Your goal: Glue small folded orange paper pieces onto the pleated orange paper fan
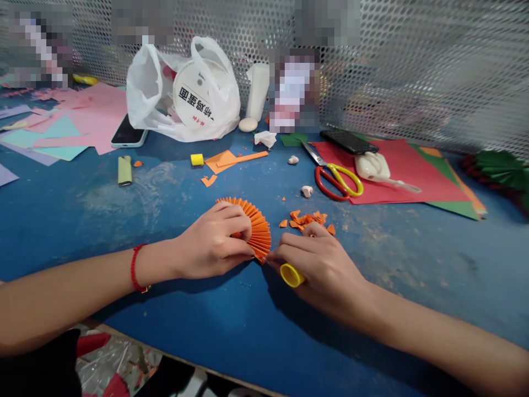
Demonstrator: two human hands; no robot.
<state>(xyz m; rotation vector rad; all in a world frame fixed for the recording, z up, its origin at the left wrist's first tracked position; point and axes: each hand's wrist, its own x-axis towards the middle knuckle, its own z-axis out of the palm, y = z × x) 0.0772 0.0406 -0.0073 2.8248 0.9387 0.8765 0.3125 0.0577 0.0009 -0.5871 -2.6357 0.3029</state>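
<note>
An orange pleated paper fan (258, 229), folded into a rounded rosette shape, lies on the blue table. My left hand (217, 242) is closed on it, its fingers pressing and pinching the near edge. My right hand (320, 259) is curled round a yellow glue stick (291, 275), whose hollow-looking end points toward me. Its fingertips meet the fan's lower right edge, close to my left fingertips. Just beyond the right hand is a small heap of orange paper scraps (308, 219). A small yellow cap (197, 159) lies farther back, beside an orange paper piece (221, 161).
Scissors (336, 179) with red and yellow handles lie at right, by red paper (421, 171), a black phone (349, 141) and a white case (372, 165). A white plastic bag (144, 88) stands at back. A lighter (124, 170) and another phone (129, 132) lie left.
</note>
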